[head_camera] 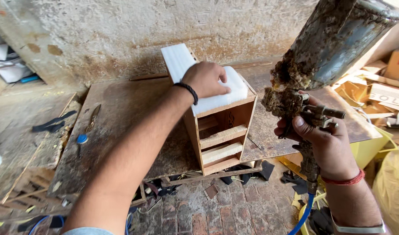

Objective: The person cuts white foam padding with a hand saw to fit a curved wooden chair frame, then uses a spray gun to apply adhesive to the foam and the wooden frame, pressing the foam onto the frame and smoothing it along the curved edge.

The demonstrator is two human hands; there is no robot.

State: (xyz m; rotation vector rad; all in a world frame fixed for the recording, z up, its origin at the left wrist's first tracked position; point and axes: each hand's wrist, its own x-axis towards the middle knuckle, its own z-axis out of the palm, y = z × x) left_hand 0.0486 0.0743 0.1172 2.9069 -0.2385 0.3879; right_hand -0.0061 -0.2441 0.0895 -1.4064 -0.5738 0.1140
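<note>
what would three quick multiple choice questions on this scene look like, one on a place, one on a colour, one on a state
1. Where does the left hand rest?
A. on the white foam pad atop the wooden box
B. on the brick floor
C. on the scissors

2. What colour is the hose under the spray gun?
A. red
B. blue
C. green

3. How is the spray gun's metal cup?
A. clean and shiny
B. wrapped in cloth
C. crusted with dried residue

Answers:
1 A, the palm lies flat on the white pad on top of the box, which stands on the worn board.
2 B, a blue hose runs down from the handle held in the right hand.
3 C, brownish lumps cover the cup and the gun body.
</note>
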